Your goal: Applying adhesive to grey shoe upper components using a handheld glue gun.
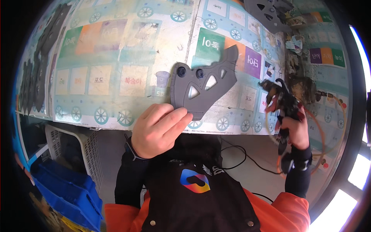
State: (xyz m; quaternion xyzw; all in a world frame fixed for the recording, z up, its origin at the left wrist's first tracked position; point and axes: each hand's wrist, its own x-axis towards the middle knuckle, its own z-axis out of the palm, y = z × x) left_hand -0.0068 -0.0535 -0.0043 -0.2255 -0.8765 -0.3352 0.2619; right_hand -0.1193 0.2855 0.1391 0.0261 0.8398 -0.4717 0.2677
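Note:
My left hand [159, 129] is closed on the lower left edge of a dark grey flat panel [216, 85], fingers over its top face. The panel has triangular cut-outs, two dark round spots near its upper left and an arm that rises to the right. It lies on or just above the printed table sheet; I cannot tell which. To its right, my right hand [295, 129] is wrapped round the handle of a black gun-shaped tool [284, 98] with red parts. The tool's nozzle end points up and left, apart from the panel. Motion blurs the tool.
More grey panels are piled along the table's left side [44, 58], and others [270, 13] lie at the far right. A thin orange hose [324, 135] loops by my right arm. Below the table's left edge stand a white crate [87, 154] and blue bins [65, 193]. Black cables [247, 154] hang below.

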